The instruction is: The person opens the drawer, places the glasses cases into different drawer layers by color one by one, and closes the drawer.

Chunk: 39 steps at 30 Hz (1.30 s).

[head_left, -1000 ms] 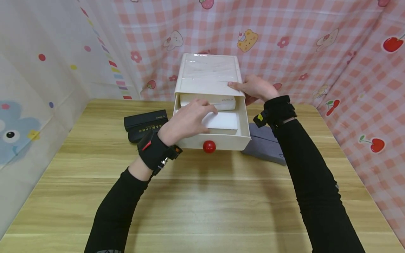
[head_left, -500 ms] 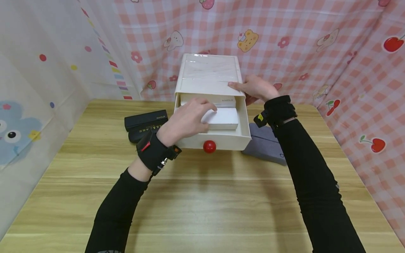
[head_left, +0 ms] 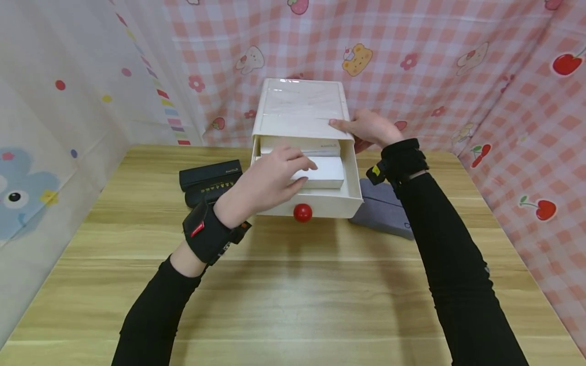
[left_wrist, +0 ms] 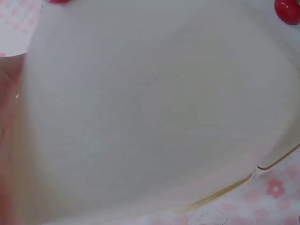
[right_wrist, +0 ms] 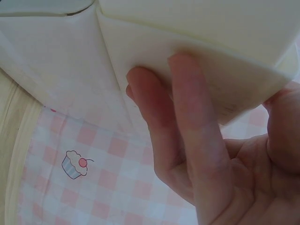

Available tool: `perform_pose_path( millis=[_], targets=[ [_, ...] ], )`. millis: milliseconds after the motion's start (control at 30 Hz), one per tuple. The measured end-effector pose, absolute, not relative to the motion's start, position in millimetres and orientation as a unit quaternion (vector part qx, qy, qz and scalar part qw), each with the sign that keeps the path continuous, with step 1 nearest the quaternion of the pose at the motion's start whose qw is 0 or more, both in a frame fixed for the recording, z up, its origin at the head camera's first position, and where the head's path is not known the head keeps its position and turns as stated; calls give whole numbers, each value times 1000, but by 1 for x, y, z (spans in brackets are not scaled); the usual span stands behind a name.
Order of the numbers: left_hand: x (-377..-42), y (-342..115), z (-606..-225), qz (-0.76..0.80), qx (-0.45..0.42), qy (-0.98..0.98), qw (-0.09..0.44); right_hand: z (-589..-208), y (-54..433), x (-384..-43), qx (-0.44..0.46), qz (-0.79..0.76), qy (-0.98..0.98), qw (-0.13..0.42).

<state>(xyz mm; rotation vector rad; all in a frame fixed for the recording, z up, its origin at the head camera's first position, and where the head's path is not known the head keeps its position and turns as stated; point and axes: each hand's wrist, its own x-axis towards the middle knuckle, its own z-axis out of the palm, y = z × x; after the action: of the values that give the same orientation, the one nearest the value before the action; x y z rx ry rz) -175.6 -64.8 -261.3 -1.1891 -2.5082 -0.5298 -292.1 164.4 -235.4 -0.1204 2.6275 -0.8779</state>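
White plastic drawer unit at the back of the tabletop, with its drawer sticking well out the front and a shiny red knob on it. Front white box is lying inside the drawer, and behind it there's another white box with small lettering, partly tucked under the unit's top.

Left hand is over the drawer, covering the left end of the front box. Its grip is loose, thumb and index finger apart with a gap between them; can't tell if any fingertip is touching the box. Left wrist cam is mostly a blurry pale surface, so no help there.

Right hand has its grip clamped on the unit's right front corner, thumb on top, fingers against the side wall.

Off to the left are a plain-ish black case and, just in front, a black case with gold lettering. Grey case sits to the right, partly behind the right wrist strap. Pink checked cloth hangs behind everything.
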Motion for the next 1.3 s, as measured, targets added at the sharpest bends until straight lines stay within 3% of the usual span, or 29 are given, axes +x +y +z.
perform_pose_path(
  millis=[333, 500, 700, 967, 1300],
  targets=[
    [-152, -67, -278, -96, -498, -795, 332, -235, 162, -292, -36, -314, 929, 192],
    [-148, -69, -300, -24, -540, -749, 384, -233, 162, -291, -31, -320, 926, 199],
    [-145, -73, -313, 80, -522, -726, 441, -232, 161, -291, -25, -314, 928, 198],
    [-151, -72, -312, 67, -511, -727, 454, -231, 159, -289, -14, -299, 935, 189],
    [-166, -71, -309, 24, -477, -779, 406, -228, 157, -289, -15, -301, 934, 193]
  ],
)
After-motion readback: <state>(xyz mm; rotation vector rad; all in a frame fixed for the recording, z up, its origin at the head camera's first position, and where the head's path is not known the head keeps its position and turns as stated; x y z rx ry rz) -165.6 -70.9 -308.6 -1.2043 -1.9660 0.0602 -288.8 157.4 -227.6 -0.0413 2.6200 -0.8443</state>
